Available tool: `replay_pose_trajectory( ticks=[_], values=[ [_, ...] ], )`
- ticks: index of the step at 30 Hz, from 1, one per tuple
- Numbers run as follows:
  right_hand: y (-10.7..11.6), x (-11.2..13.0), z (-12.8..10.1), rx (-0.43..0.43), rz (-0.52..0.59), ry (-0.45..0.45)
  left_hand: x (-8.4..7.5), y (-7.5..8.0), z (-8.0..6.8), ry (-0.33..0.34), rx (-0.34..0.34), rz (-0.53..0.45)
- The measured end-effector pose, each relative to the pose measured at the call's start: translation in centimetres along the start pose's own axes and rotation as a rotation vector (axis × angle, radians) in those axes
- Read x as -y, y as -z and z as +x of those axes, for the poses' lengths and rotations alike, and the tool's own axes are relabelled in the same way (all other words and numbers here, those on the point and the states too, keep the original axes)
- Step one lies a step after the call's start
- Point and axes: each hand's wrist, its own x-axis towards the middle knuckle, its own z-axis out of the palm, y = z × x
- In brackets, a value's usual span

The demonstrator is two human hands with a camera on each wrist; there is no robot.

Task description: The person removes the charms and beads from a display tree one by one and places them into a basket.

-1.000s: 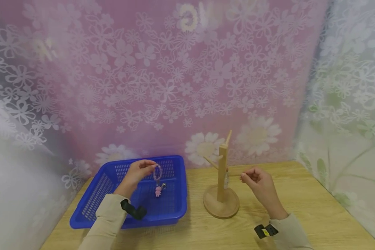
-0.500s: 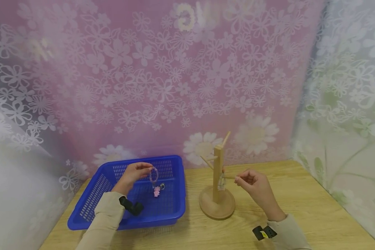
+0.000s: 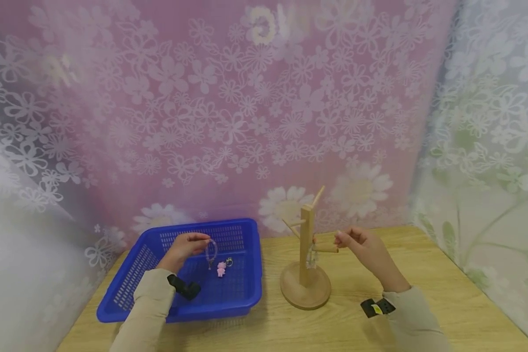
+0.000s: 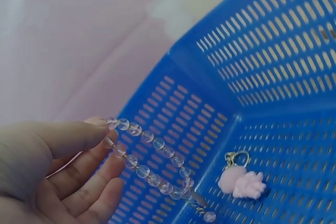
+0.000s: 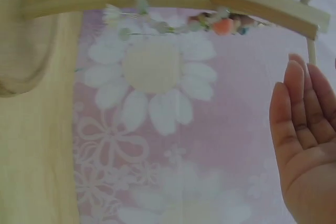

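Note:
My left hand (image 3: pixel 186 252) pinches a bracelet of clear pinkish beads (image 4: pixel 154 180) between thumb and fingertips. The loop hangs down inside the blue basket (image 3: pixel 260 278), a small bead dangling from its lower end. On the basket floor beside it lies a pink bear-shaped keychain (image 4: pixel 242 183) with a metal ring. To the right, a wooden stand (image 3: pixel 307 244) carries a pale green beaded bracelet (image 5: pixel 161 27) with an orange bead on its right peg (image 3: pixel 327 249). Just off that peg's tip is my right hand (image 3: pixel 371 256), holding nothing, its fingers extended in the right wrist view.
Both the basket and the round-based stand rest on a wood-grain table (image 3: pixel 286 327). More bare pegs (image 3: pixel 318 196) stick out from the upper post. Behind the table hangs a pink flowered curtain (image 3: pixel 246 122), with pale ones at either side.
The right hand has come away from the peg's tip, which now shows. My left hand has sunk slightly leftward with the bracelet, which now hangs apart from the keychain.

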Motion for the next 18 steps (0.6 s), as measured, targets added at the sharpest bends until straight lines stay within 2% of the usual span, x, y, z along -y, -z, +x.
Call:
replay_pose_trajectory(
  ticks=[3, 9, 18],
  values=[
    [0.5, 0.5, 1.8, -0.043, 0.006, 0.020, 0.3, 0.0, 0.4, 0.003, 0.017, 0.040],
    [1.0, 2.4, 5.0, -0.076, -0.041, 0.016, 1.1, -0.3, 1.0, 0.070, 0.030, 0.096],
    [1.4, 3.8, 8.2, -0.008, 0.121, -0.055, 1.4, -0.4, 1.2, 0.074, 0.019, 0.103]
  ],
)
